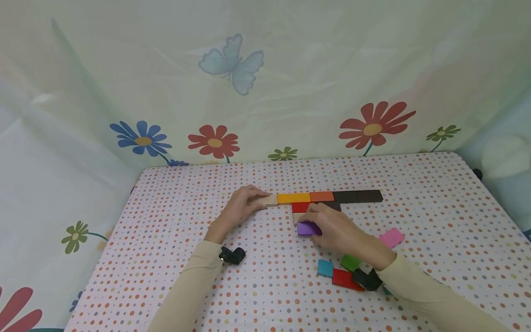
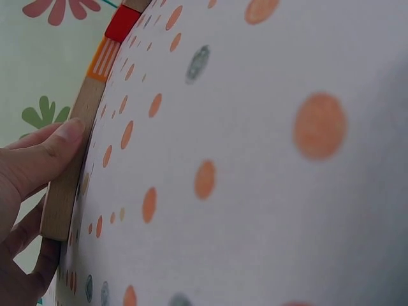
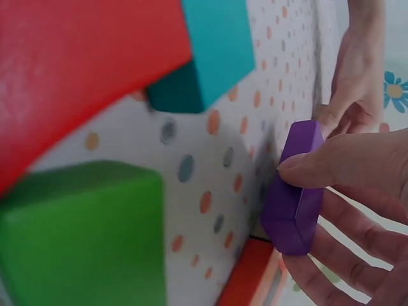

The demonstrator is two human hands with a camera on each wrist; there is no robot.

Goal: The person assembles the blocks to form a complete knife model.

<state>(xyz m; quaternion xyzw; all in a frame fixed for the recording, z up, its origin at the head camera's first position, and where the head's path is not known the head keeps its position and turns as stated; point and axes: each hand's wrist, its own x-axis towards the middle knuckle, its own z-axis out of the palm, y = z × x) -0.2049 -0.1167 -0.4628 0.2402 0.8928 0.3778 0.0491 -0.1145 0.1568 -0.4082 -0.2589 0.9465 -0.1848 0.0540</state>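
Note:
My left hand (image 1: 241,205) pinches a plain wooden block (image 2: 65,185) at the left end of a row, thumb on its near side and fingers behind it. Beside that block in the row come a yellow block (image 1: 293,198), an orange block (image 1: 321,196) and dark blocks (image 1: 357,196). My right hand (image 1: 332,226) grips a purple block (image 3: 292,204), its thumb across one face. In the head view the purple block is just below a second, shorter row, where a red block (image 1: 300,207) and a pale block (image 1: 296,216) show; the right hand hides part of it.
Near the right forearm lie a blue block (image 1: 325,268), a green block (image 1: 350,262), a red block (image 1: 345,279) and a pink block (image 1: 392,237). A dotted cloth (image 1: 166,276) covers the table. Behind its far edge hangs a flowered curtain (image 1: 307,92).

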